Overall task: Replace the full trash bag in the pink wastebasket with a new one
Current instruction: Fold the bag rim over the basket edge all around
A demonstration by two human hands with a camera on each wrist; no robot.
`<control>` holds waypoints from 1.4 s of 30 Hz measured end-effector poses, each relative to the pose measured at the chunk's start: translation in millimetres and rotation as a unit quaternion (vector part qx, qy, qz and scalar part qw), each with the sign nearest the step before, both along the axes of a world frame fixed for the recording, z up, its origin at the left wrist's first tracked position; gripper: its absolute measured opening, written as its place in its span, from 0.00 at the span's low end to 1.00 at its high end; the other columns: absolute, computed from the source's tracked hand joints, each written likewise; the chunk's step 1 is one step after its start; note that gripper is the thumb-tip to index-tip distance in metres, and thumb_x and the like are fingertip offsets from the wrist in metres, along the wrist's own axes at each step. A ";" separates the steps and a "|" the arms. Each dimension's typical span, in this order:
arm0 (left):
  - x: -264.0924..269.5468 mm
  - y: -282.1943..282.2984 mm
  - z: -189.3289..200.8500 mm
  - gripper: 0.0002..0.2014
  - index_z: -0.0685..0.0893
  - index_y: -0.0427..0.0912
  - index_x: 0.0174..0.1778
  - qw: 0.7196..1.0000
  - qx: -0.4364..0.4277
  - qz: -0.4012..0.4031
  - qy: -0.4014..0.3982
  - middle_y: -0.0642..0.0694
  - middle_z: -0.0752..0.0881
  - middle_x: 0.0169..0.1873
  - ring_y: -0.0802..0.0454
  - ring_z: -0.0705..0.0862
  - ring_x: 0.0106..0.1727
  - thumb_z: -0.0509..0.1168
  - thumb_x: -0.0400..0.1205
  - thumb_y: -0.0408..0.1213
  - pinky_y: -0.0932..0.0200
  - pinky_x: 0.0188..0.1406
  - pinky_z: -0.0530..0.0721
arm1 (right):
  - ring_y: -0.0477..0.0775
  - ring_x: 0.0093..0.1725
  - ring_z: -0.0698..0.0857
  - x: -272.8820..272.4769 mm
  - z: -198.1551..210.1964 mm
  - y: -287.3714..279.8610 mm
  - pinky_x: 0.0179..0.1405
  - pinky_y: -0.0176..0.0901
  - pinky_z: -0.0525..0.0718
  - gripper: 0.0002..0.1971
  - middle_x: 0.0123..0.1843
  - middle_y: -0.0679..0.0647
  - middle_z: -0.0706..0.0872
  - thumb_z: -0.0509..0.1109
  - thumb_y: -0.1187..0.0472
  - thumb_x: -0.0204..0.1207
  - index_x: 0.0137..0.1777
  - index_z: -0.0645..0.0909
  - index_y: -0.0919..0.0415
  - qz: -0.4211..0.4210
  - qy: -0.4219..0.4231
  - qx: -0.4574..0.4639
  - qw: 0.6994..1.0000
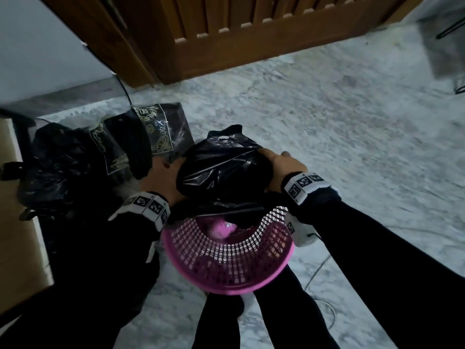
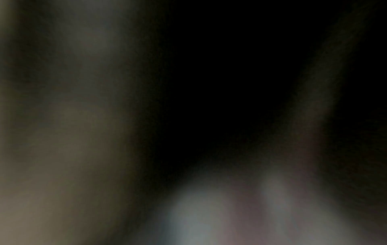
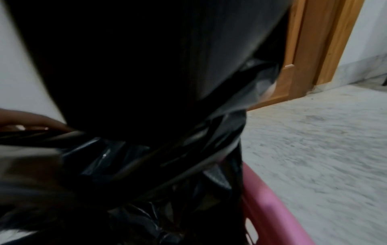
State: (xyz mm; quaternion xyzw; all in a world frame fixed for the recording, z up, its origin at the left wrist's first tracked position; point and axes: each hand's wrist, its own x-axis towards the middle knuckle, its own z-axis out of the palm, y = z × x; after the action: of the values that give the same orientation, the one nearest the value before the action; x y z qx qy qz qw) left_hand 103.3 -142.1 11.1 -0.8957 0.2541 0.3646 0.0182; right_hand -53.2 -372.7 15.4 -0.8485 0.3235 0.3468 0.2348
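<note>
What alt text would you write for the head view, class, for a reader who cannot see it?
Both hands, left hand and right hand, grip a bulging black trash bag above a tilted pink wastebasket on a marble floor. More black bags lie to the left, near a wooden door.

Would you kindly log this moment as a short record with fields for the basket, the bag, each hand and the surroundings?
basket: pink wastebasket, mesh, tilted toward the camera
bag: black trash bag, bulging above the basket's rim
left hand: against the bag's left side, grip unclear
right hand: wrapped round the bag's right side
nearby: other black bags on the marble floor
left wrist view: dark, unreadable
</note>
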 end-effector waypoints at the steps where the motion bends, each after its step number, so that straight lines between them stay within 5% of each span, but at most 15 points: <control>1: 2.6 -2.6 -3.8 0.38 0.65 0.60 0.72 1.000 0.007 0.009 0.012 0.38 0.64 0.64 0.33 0.78 0.56 0.73 0.67 0.51 0.44 0.56 0.79 | 0.69 0.54 0.83 -0.5 -3.4 -3.4 0.50 0.55 0.84 0.46 0.66 0.62 0.71 0.77 0.54 0.64 0.76 0.52 0.32 0.008 0.013 0.012 1.000; 7: -2.8 -3.2 -26.5 0.30 0.70 0.53 0.67 0.996 0.068 0.017 0.058 0.39 0.65 0.66 0.33 0.75 0.60 0.71 0.69 0.50 0.42 0.65 0.74 | 0.72 0.58 0.79 -13.9 -25.6 -10.6 0.59 0.64 0.81 0.45 0.63 0.59 0.66 0.79 0.48 0.60 0.72 0.56 0.26 0.032 0.073 0.035 0.996; 11: -12.4 5.6 -30.8 0.37 0.73 0.46 0.67 0.997 0.013 0.052 0.059 0.37 0.63 0.66 0.34 0.71 0.66 0.77 0.63 0.49 0.37 0.69 0.72 | 0.65 0.64 0.70 -22.3 -32.7 -5.4 0.66 0.61 0.73 0.41 0.61 0.58 0.66 0.81 0.44 0.55 0.70 0.68 0.36 0.002 0.042 -0.013 0.999; 14: -21.8 21.6 -28.9 0.39 0.74 0.42 0.68 0.998 -0.070 0.005 0.000 0.35 0.68 0.63 0.34 0.72 0.64 0.77 0.63 0.52 0.38 0.66 0.74 | 0.63 0.62 0.68 -31.2 -35.1 -0.5 0.64 0.57 0.71 0.38 0.59 0.58 0.68 0.80 0.41 0.53 0.65 0.75 0.46 0.011 -0.017 -0.037 0.999; 21: -34.2 56.9 -33.8 0.43 0.70 0.42 0.69 0.990 -0.129 -0.053 -0.011 0.38 0.79 0.59 0.36 0.80 0.58 0.49 0.70 0.73 0.39 0.58 0.79 | 0.61 0.62 0.69 -49.1 -35.8 4.5 0.62 0.55 0.66 0.28 0.58 0.53 0.78 0.71 0.37 0.67 0.63 0.77 0.52 0.046 -0.065 -0.030 0.996; 25: -34.7 62.8 -37.2 0.40 0.77 0.45 0.63 0.995 -0.096 -0.031 0.008 0.38 0.75 0.57 0.37 0.78 0.58 0.54 0.65 0.71 0.40 0.59 0.79 | 0.62 0.64 0.71 -47.3 -34.1 4.7 0.63 0.56 0.67 0.27 0.59 0.54 0.82 0.70 0.38 0.68 0.64 0.76 0.51 0.064 -0.047 -0.005 0.997; 28: -35.9 61.5 -33.2 0.25 0.78 0.47 0.64 0.998 -0.048 0.022 0.038 0.39 0.70 0.61 0.39 0.71 0.66 0.56 0.78 0.59 0.41 0.69 0.67 | 0.65 0.62 0.76 -48.5 -33.1 9.6 0.62 0.54 0.72 0.29 0.58 0.60 0.83 0.72 0.39 0.68 0.65 0.75 0.53 0.036 -0.045 0.005 0.998; 31: -39.3 61.6 -29.9 0.18 0.75 0.46 0.68 0.997 -0.059 0.025 0.032 0.39 0.70 0.62 0.39 0.70 0.67 0.57 0.82 0.45 0.40 0.68 0.65 | 0.67 0.60 0.76 -57.0 -30.0 19.3 0.58 0.56 0.75 0.31 0.59 0.62 0.81 0.78 0.43 0.62 0.62 0.78 0.58 0.054 -0.132 -0.065 0.988; 35: -46.3 73.3 -28.3 0.25 0.70 0.42 0.70 0.982 -0.166 0.081 0.035 0.42 0.78 0.57 0.39 0.79 0.61 0.66 0.76 0.34 0.41 0.63 0.74 | 0.69 0.43 0.82 -70.1 -25.8 29.3 0.40 0.55 0.81 0.32 0.46 0.65 0.83 0.83 0.59 0.52 0.58 0.79 0.61 0.104 -0.251 -0.144 0.952; 38: -51.8 80.7 -23.4 0.25 0.69 0.44 0.66 0.973 -0.191 0.120 0.040 0.48 0.82 0.51 0.42 0.84 0.56 0.70 0.74 0.37 0.44 0.62 0.79 | 0.67 0.40 0.84 -79.1 -22.4 33.5 0.36 0.54 0.81 0.26 0.42 0.62 0.85 0.81 0.65 0.55 0.56 0.81 0.60 0.128 -0.251 -0.144 0.949; 42: -61.7 92.4 -19.8 0.39 0.67 0.48 0.71 0.988 -0.140 0.028 0.052 0.46 0.81 0.64 0.44 0.80 0.66 0.72 0.66 0.55 0.42 0.68 0.76 | 0.65 0.60 0.78 -99.4 -14.8 31.0 0.60 0.55 0.73 0.25 0.60 0.58 0.83 0.73 0.56 0.68 0.66 0.75 0.56 0.029 -0.140 -0.104 0.984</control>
State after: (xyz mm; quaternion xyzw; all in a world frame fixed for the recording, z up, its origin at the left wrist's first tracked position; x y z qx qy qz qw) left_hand 41.6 -49.7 -8.7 -0.8759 0.2782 0.3720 -0.1303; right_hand -152.7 -341.7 0.6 -0.9174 0.2970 0.1960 0.1783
